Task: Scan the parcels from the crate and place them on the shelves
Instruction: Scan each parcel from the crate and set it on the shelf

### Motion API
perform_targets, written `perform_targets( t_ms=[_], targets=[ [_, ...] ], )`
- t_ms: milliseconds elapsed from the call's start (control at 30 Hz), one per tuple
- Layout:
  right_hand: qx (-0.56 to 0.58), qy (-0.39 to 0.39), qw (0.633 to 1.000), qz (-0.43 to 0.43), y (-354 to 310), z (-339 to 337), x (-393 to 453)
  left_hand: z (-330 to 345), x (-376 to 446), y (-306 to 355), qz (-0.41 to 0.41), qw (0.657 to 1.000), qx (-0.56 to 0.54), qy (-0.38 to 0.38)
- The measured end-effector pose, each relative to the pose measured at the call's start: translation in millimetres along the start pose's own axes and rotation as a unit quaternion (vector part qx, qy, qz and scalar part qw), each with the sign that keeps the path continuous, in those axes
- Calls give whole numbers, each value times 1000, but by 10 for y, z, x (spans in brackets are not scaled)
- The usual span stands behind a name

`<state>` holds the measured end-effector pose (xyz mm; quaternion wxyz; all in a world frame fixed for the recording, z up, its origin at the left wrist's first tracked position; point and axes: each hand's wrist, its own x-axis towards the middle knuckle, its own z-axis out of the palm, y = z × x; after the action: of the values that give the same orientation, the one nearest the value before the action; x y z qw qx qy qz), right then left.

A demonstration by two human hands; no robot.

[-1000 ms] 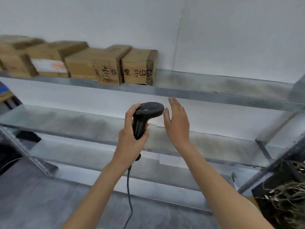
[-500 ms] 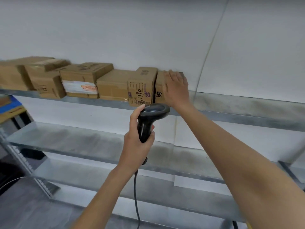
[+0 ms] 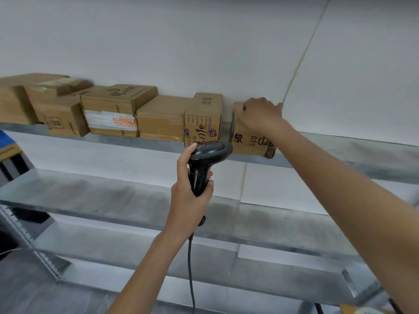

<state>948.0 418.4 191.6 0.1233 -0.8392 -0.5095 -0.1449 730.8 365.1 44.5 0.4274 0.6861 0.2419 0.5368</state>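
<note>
There, the right hand (image 3: 260,114) lay over the top of a cardboard parcel (image 3: 248,141), fingers curled over its far edge, gripping it on the upper shelf (image 3: 340,152). The left hand (image 3: 189,196) was wrapped round the handle of a black scanner (image 3: 207,159), thumb near its head, held below and left of the parcel. Its cable (image 3: 191,268) hung down past the wrist. Further left of both hands, a row of boxes (image 3: 113,112) lined the same shelf, the nearest standing apart from the gripped parcel.
</note>
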Motion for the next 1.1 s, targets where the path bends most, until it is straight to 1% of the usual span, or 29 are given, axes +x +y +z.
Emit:
perform_targets(
  t_ms=[100,167,233,367,433,533,667,800,867,900,933,1000,1100],
  targets=[
    [12,-87,993,74,-16,-102,154,28,15,8,-1,1000,-4,-1],
    [37,-144,983,107,-12,-83,213,17,20,13,0,1000,-3,3],
    [58,-163,977,122,10,-1,249,-4,38,9,-3,1000,-3,12],
    [95,-89,981,146,9,126,181,-8,34,-13,-6,999,-17,32],
    [103,-65,984,127,-3,156,84,-4,0,-32,-6,999,-21,33],
    [116,-5,989,88,-10,202,-174,-10,-63,-90,-11,998,-47,31],
    [119,54,990,58,39,335,-750,-1,-188,-199,-27,995,-81,42],
    [123,98,985,72,65,530,-1502,7,-379,-332,-46,993,-101,51],
    [170,121,973,98,47,660,-1902,-1,-501,-423,-64,990,-112,53],
    [210,113,964,120,49,754,-2099,-15,-569,-472,-74,989,-117,53],
    [250,92,953,146,63,866,-2288,-29,-644,-522,-85,988,-119,52],
    [324,23,923,205,119,1134,-2645,-58,-837,-648,-118,985,-116,45],
    [430,-60,857,276,185,1480,-3040,-86,-1167,-813,-181,976,-115,41]
  ],
)
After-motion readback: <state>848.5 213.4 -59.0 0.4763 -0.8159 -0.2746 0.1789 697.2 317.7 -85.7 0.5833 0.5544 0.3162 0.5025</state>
